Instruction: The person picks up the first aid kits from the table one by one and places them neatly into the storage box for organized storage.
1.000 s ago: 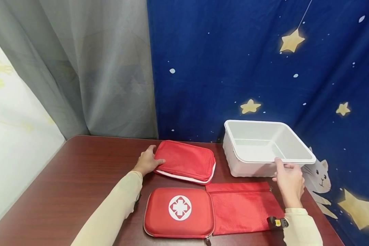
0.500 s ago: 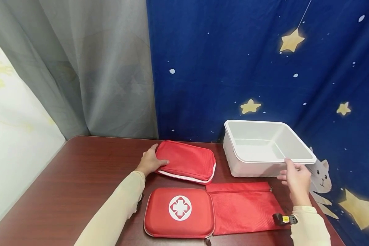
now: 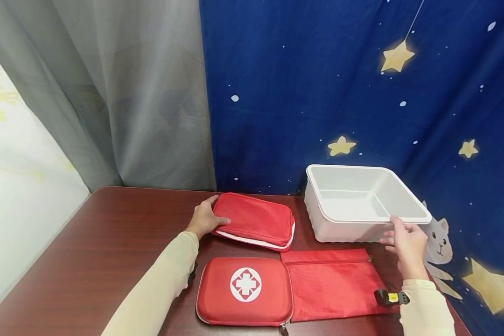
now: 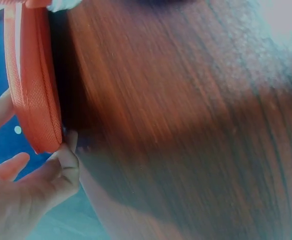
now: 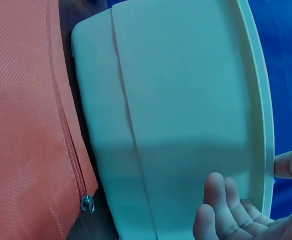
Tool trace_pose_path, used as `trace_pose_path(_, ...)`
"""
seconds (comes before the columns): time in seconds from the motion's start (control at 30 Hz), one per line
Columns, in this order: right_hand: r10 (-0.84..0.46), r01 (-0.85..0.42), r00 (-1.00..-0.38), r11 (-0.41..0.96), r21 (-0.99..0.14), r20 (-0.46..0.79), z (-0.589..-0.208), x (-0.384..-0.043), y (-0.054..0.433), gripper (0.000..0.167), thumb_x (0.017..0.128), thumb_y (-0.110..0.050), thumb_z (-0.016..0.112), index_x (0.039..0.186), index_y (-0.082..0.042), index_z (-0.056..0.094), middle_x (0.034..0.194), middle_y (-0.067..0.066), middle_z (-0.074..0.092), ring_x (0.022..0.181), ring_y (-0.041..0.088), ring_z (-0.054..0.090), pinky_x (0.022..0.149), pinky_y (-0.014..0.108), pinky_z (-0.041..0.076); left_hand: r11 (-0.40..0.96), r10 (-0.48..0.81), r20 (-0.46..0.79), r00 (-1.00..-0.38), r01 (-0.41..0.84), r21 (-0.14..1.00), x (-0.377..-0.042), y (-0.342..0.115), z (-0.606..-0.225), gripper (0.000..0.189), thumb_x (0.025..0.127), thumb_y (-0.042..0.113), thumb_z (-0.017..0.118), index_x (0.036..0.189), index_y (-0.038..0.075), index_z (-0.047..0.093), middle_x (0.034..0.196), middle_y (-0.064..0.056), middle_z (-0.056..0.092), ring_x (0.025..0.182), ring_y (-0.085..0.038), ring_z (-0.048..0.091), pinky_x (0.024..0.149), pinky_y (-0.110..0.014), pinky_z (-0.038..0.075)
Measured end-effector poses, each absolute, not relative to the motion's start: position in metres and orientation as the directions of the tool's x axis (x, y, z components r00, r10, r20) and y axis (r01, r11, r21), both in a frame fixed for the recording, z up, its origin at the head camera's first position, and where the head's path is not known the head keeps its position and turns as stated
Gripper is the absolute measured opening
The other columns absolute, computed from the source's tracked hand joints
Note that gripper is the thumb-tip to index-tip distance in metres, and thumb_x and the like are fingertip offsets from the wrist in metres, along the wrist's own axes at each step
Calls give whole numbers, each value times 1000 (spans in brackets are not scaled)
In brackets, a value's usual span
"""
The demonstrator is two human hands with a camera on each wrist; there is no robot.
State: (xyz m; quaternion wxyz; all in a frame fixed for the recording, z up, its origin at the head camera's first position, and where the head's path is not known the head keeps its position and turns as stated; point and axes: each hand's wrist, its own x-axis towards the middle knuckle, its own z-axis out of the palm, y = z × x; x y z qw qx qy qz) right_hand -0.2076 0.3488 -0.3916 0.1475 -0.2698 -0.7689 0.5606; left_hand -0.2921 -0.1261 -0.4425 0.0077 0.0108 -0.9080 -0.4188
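My left hand (image 3: 202, 219) holds the left end of a red zip pouch (image 3: 256, 218) with a white band along its lower edge. Its thumb lies over the pouch's top, and in the left wrist view the other fingers (image 4: 68, 172) reach the lower corner. At the right, my right hand (image 3: 408, 245) grips the front rim of a white plastic bin (image 3: 340, 228). The thumb hooks over this rim, and the fingers (image 5: 215, 192) spread in front of the bin's outer wall. Nothing shows inside the bin.
Nearer me lies a hard red first-aid case (image 3: 262, 310) with a white cross emblem. Beside it a flat red zip bag (image 3: 332, 287) lies in front of the bin. Everything rests on a dark wood table (image 3: 109, 242); a blue star-print curtain (image 3: 277, 116) hangs behind.
My right hand has slid to the right along the bin's front rim. The left hand has shifted slightly right, farther over the pouch's end. The bin, case and bags have stayed in place.
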Motion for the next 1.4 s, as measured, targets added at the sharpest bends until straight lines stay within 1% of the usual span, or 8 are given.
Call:
trace_pose_path(0.37,575,239,-814,207,-949,-80,-394,-209,353,45,99,-45,53,112,-2,49,62,-11,64,52,8,67,50,24,56,577,-2,-52,-999,-44,816,-292,-128,-442,93,76,19,87,150,-3,37,138,-25,55,121,-37,57,107,-50,43)
trace_pose_path(0.53,579,226,-812,185,-956,-80,-395,-209,357,42,101,-45,47,111,-4,49,62,-11,64,52,8,67,51,23,56,499,15,-85,-996,-66,864,-290,-126,-438,93,77,16,86,152,-2,35,134,-25,58,116,-36,60,103,-48,47)
trace_pose_path(0.67,584,208,-807,137,-968,-91,-398,-208,364,39,103,-47,44,108,-9,48,62,-9,64,52,8,67,52,23,56,459,28,-91,-995,-68,886,-289,-126,-438,93,76,16,86,152,0,34,130,-26,60,113,-36,62,100,-48,50)
trace_pose_path(0.83,614,162,-780,8,-987,-123,-398,-210,368,33,100,-42,53,112,-13,42,62,-7,64,50,11,67,50,25,56,439,31,-82,-996,-60,897,-289,-127,-440,92,76,17,86,152,2,35,126,-25,61,109,-35,63,97,-47,52)
trace_pose_path(0.97,636,103,-759,-94,-990,-140,-395,-211,369,65,97,-35,62,145,-16,22,77,-5,62,51,10,68,49,27,57,423,46,-73,-996,-47,905,-289,-128,-442,93,77,17,86,152,1,34,126,-25,61,109,-35,63,97,-47,52)
trace_pose_path(1.07,639,90,-755,-122,-988,-147,-393,-212,369,88,96,-32,64,157,-20,2,92,-2,55,53,9,68,51,27,57,406,49,-70,-996,-44,913,-289,-128,-443,92,77,17,86,152,2,34,125,-25,62,109,-34,64,97,-46,52)
trace_pose_path(1.27,620,61,-769,-178,-982,-160,-391,-213,369,86,97,-28,63,159,-18,4,80,-7,60,54,9,69,52,27,58,373,66,-60,-996,-32,927,-288,-128,-443,89,79,16,84,151,1,34,120,-24,64,101,-30,66,91,-41,55)
trace_pose_path(1.4,610,29,-779,-194,-981,-144,-392,-213,369,83,98,-24,63,158,-19,7,72,-7,63,54,10,68,51,27,57,307,108,-66,-992,-30,951,-286,-131,-444,83,85,14,79,152,-1,32,107,-23,65,78,-20,67,66,-36,61)
